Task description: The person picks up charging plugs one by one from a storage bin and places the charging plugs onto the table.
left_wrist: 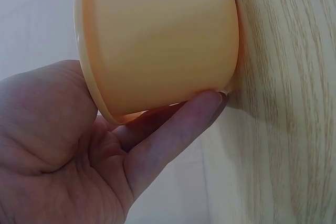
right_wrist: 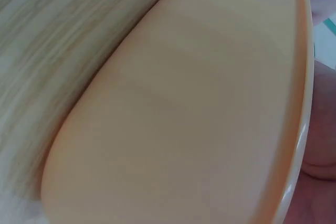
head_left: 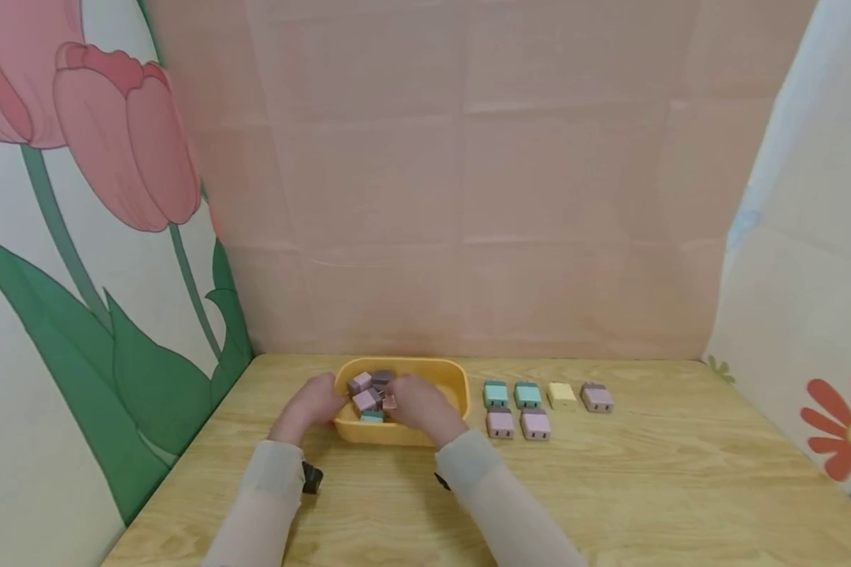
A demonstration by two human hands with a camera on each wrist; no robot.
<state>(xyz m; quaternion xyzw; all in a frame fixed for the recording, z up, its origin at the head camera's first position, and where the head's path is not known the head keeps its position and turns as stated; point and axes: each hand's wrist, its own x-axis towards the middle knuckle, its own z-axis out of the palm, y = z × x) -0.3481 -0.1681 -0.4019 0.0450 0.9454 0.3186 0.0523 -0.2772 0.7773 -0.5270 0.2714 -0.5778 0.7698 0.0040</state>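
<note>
A yellow plastic bin (head_left: pixel 457 379) stands on the table, with several pink, mauve and teal USB wall chargers (head_left: pixel 366 401) heaped in its left half. My left hand (head_left: pixel 317 400) grips the bin's left end. In the left wrist view its fingers (left_wrist: pixel 173 142) lie along the outer wall below the rim, and the base of the thumb is against the rim. Over the near wall, my right hand (head_left: pixel 414 400) reaches down into the bin beside the chargers. Its fingertips are hidden there, and I cannot tell whether they hold a charger.
Right of the bin, chargers lie in two rows on the wooden table (head_left: pixel 645 472): teal ones (head_left: pixel 496 394), a yellow one (head_left: pixel 562 396) and a mauve one (head_left: pixel 597 398) behind, two pink ones (head_left: pixel 499 424) in front. A pink cloth backdrop (head_left: pixel 461 197) hangs behind the table.
</note>
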